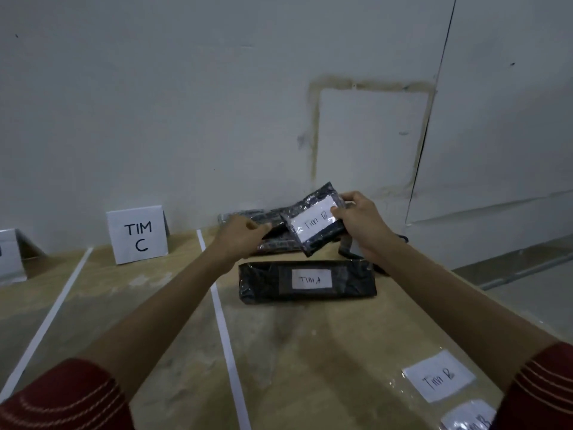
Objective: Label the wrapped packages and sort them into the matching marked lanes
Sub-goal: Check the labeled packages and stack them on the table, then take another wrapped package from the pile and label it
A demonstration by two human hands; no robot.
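Black plastic-wrapped package labelled TIM B sits tilted, pinched by my right grip; my left grip clasps a dark wrapped package beneath it.

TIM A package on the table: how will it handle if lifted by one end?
Long and flat, the TIM A package lies flush on the table, so it likely won't roll or tip. Its glossy, wrinkled wrap looks slippery; a pinch may slide. It may sag from one end; stiffness can't be told.
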